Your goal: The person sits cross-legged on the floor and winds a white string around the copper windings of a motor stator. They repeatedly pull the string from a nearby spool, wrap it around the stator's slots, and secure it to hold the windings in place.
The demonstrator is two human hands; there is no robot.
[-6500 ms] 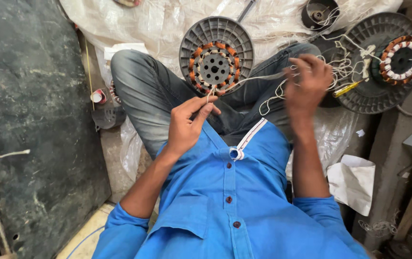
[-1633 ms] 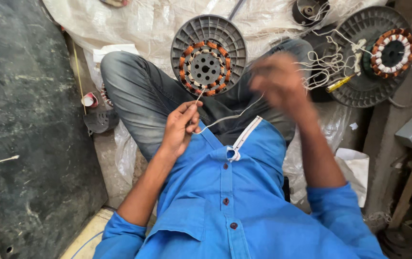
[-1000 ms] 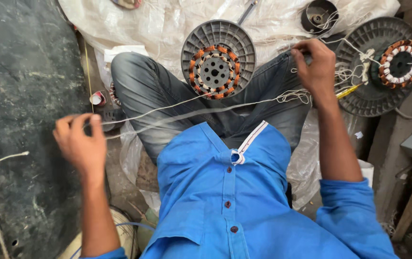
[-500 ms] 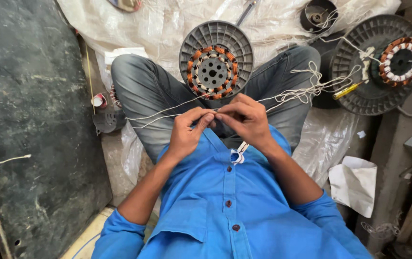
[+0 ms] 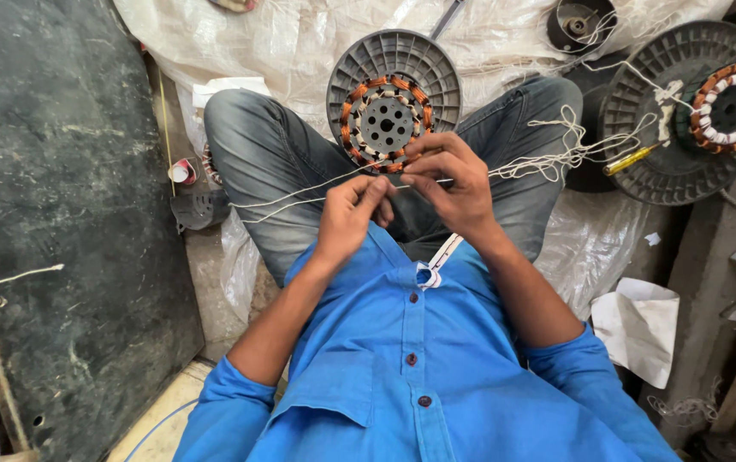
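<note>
A grey round motor stator point(image 5: 392, 101) with copper windings stands between my knees. Both hands work just below its lower edge. My left hand point(image 5: 353, 214) pinches white string point(image 5: 299, 197) that trails left over my thigh. My right hand point(image 5: 452, 181) has its fingers closed on the same string at the stator's lower windings; a tangle of that string point(image 5: 569, 150) lies over my right knee. Fingertips of the two hands nearly touch.
A second stator point(image 5: 695, 107) with a yellow-handled screwdriver point(image 5: 633, 159) lies at the right. A small dark round part point(image 5: 580, 24) sits at the top. White plastic sheeting point(image 5: 282, 43) covers the floor ahead; a dark slab point(image 5: 51, 214) fills the left.
My left hand had swung far out to the left, pulling the string taut, then came back in. Both hands have moved up to the stator's lower edge.
</note>
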